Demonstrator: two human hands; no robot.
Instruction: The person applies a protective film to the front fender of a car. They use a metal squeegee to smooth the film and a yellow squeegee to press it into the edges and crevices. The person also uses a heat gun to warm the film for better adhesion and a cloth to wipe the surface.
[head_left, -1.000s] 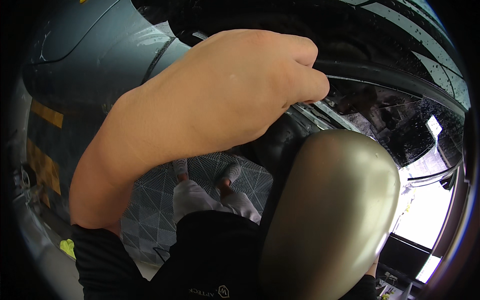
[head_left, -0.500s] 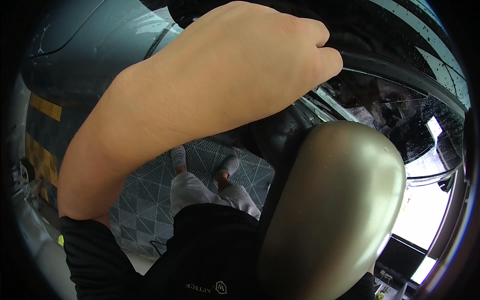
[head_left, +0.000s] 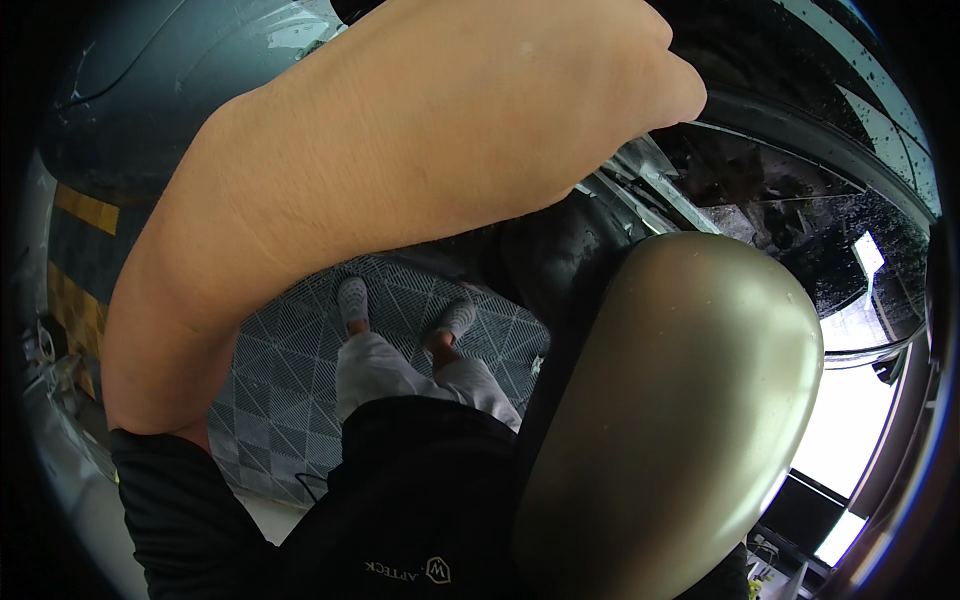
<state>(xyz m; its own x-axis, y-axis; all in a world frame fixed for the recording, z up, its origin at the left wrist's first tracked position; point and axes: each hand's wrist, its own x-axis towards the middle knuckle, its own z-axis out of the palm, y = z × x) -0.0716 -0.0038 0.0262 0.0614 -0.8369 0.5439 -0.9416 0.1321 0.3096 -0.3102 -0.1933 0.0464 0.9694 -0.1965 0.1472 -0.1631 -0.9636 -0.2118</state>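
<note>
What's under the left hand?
Past the edge of the left hand, a black mirror base and a shiny strip beside the car window show. Its fingertips and whatever lies directly beneath are covered; can't tell if it holds anything.

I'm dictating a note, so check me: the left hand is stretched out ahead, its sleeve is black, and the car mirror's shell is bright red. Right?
The colour is wrong: the head view shows the car mirror's shell in metallic gold-beige, not bright red. The left hand is stretched out ahead, and its sleeve is black.
</note>
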